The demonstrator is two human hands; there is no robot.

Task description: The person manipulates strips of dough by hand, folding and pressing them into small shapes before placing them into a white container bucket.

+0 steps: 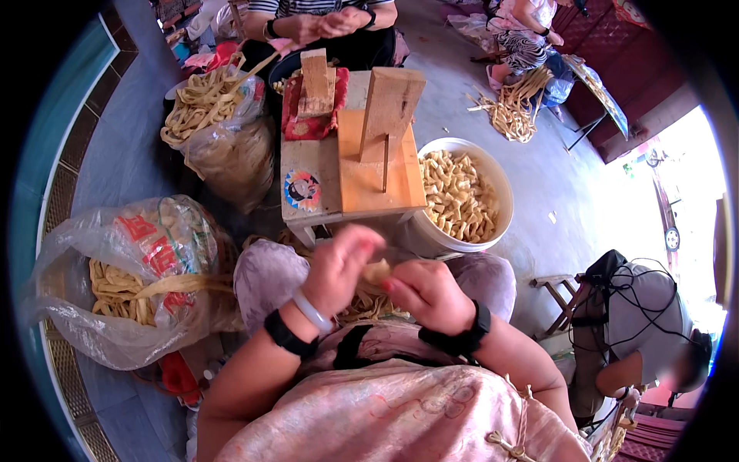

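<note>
My right hand [433,295] is closed, its thumb and fingers pinching a small pale tan strip [376,272] that looks folded or knotted. Just left of it, my left hand [341,269] is raised beside the strip. Motion smears its fingers, so whether they grip anything is unclear. More tan strips [369,305] lie in my lap below both hands. In front of me stands a low table [314,162] bearing an upright wooden block on a board [389,115]. Right of the table, a white bucket [504,202] holds many knotted tan pieces [459,196].
A clear plastic bag [85,339] with tan strips is at my left; another strip-filled bag [231,165] stands beyond it. Across the table sits a person [323,27], hands together. Other people are at far right and near right, by a wooden stool [554,296].
</note>
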